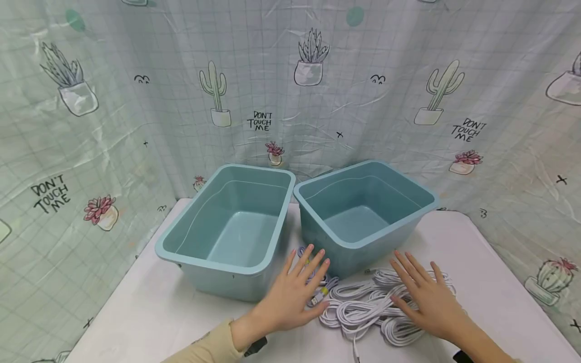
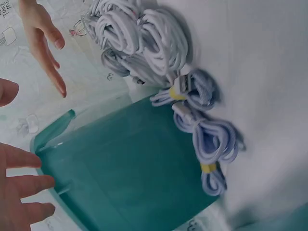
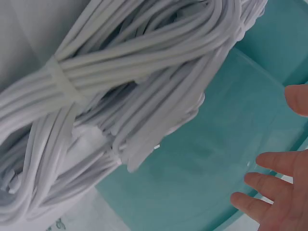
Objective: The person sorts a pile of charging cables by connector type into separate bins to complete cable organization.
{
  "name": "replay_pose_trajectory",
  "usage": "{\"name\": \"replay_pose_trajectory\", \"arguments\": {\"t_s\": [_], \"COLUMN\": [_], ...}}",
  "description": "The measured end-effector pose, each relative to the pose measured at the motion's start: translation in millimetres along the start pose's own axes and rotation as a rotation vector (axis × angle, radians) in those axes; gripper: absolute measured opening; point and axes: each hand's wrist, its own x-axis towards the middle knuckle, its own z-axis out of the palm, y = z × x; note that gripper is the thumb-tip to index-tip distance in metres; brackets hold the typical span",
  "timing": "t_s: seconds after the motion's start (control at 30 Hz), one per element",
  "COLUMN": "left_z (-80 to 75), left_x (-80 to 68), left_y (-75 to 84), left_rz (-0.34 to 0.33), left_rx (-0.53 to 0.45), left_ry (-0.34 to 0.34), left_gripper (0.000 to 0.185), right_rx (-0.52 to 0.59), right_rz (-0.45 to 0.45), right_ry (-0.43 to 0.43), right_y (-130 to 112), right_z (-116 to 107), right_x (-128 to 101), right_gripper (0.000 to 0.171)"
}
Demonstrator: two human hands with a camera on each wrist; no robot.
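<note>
Both hands flat, fingers straight — left hand (image 1: pixel 290 297) over lilac cables (image 1: pixel 317 292) (yellow ties), right hand (image 1: pixel 428 300) on white cable bundles (image 1: pixel 367 307).

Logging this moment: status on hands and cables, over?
Left hand open over purple cables. Right hand open over white cable bundles. Two teal bins behind, both empty. Nothing in the way.

Bare hands, beige left sleeve (image 1: pixel 211 348), dark wrist straps
</note>
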Motion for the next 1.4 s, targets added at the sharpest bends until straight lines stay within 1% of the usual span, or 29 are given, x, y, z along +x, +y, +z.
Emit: {"name": "replay_pose_trajectory", "arguments": {"t_s": [0.1, 0.27, 0.4, 0.53, 0.67, 0.77, 0.93, 1.17, 1.3, 1.4], "left_z": [-5.4, -13.7, -20.6, -28.7, -36.4, -41.0, -44.5, -47.9, -50.8, -51.2], "left_x": [2.7, 5.8, 7.3, 6.6, 2.5, -2.7, -15.1, -35.7, -48.6, -58.3], "left_y": [-2.8, -7.4, -12.4, -20.6, -31.4, -40.1, -54.6, -78.1, -91.4, -100.3], "left_rz": [0.014, 0.042, 0.050, 0.046, 0.041, 0.028, -0.002, -0.051, -0.089, -0.112], "left_rx": [0.006, 0.023, 0.021, 0.019, 0.019, 0.006, 0.000, 0.015, 0.031, 0.047], "left_ry": [0.016, 0.070, 0.117, 0.165, 0.213, 0.237, 0.272, 0.336, 0.330, 0.318], "left_gripper": [0.070, 0.068, 0.064, 0.061, 0.054, 0.051, 0.057, 0.060, 0.061, 0.063], "right_rx": [-0.003, -0.020, -0.023, -0.016, -0.009, -0.011, -0.025, -0.056, -0.069, -0.059], "right_rz": [-0.010, -0.034, -0.060, -0.081, -0.100, -0.118, -0.158, -0.216, -0.244, -0.272], "right_ry": [0.012, 0.037, 0.051, 0.065, 0.079, 0.085, 0.086, 0.033, 0.007, 0.007], "right_y": [3.2, 7.3, 11.2, 16.1, 22.0, 26.8, 35.0, 39.3, 35.9, 31.3], "right_z": [-3.1, -5.2, -5.5, -5.5, -3.3, 0.0, 6.0, 13.4, 17.4, 21.0], "right_x": [1.3, 3.5, 5.2, 7.1, 8.2, 7.9, 6.4, 6.6, 7.5, 6.8], "right_gripper": [0.079, 0.081, 0.080, 0.075, 0.067, 0.062, 0.054, 0.050, 0.047, 0.043]}}
